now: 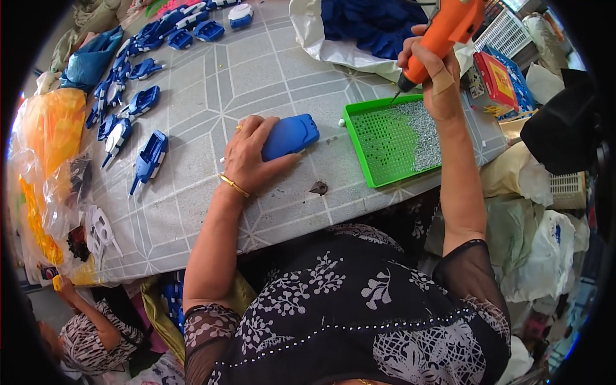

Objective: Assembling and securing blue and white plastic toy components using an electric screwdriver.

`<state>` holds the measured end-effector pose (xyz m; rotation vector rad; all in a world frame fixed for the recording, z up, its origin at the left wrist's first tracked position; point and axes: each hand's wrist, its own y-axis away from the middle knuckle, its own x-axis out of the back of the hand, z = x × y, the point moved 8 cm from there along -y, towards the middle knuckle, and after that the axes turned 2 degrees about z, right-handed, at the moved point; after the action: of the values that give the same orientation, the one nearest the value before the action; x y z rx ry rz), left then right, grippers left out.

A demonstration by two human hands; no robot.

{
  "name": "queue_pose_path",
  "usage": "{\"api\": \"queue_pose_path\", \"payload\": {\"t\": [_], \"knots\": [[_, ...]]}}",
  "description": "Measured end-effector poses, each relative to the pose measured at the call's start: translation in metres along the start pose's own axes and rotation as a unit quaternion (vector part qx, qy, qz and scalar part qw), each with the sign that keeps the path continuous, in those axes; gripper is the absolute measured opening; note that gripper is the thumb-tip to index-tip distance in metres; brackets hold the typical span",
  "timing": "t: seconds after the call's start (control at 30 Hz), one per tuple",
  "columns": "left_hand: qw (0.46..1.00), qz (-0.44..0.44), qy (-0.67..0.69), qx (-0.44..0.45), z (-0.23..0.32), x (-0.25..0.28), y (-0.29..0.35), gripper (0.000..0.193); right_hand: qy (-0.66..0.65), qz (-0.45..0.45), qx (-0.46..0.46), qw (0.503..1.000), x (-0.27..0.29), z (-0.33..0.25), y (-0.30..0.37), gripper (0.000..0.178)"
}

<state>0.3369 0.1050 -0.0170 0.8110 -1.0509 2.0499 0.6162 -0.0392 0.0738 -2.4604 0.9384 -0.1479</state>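
My left hand (247, 151) is closed around a blue plastic shell (292, 136) that rests on the table. In my right hand (433, 80) is an orange electric screwdriver (449, 29), held up by its body with its dark nose and thin bit slanting down to the left. The bit's tip is over the far edge of a green perforated tray (369, 176). Small silvery screws (423, 131) are heaped in the tray's right part and thin out toward its left. Whether the tip touches any screw I cannot tell.
Several blue-and-white plastic parts (151, 160) lie along the table's left and far side. Orange pieces in a clear bag (54, 128) stand at the left edge. A white sack of blue pieces (308, 25) lies at the back. Another person (96, 333) is at lower left.
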Motion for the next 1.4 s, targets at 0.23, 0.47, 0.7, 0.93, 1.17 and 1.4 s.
{"api": "queue_pose_path", "payload": {"t": [0.23,0.47,0.7,0.93,1.17,1.4], "knots": [[1.0,0.004,-0.004,0.003,-0.003,-0.003,0.001,0.068,-0.054,0.047,-0.055,0.996,-0.018,0.007,0.036,0.015],[1.0,-0.004,-0.023,0.012,0.001,-0.002,0.001,0.068,-0.075,0.049,-0.061,0.994,-0.025,0.019,0.048,0.017],[0.999,-0.01,-0.028,0.013,0.002,-0.002,-0.001,0.069,-0.1,0.042,-0.065,0.992,-0.029,0.028,0.051,0.019],[1.0,-0.009,-0.025,0.017,-0.001,-0.003,0.001,0.068,-0.092,0.058,-0.07,0.992,-0.027,0.031,0.051,0.018],[0.999,0.012,-0.052,-0.004,0.005,-0.001,-0.001,0.072,-0.057,0.037,-0.082,0.994,-0.03,0.03,0.053,0.017],[0.997,-0.009,-0.074,0.024,0.002,-0.007,0.0,0.072,-0.118,0.036,-0.05,0.991,-0.032,0.017,0.043,0.015]]}}
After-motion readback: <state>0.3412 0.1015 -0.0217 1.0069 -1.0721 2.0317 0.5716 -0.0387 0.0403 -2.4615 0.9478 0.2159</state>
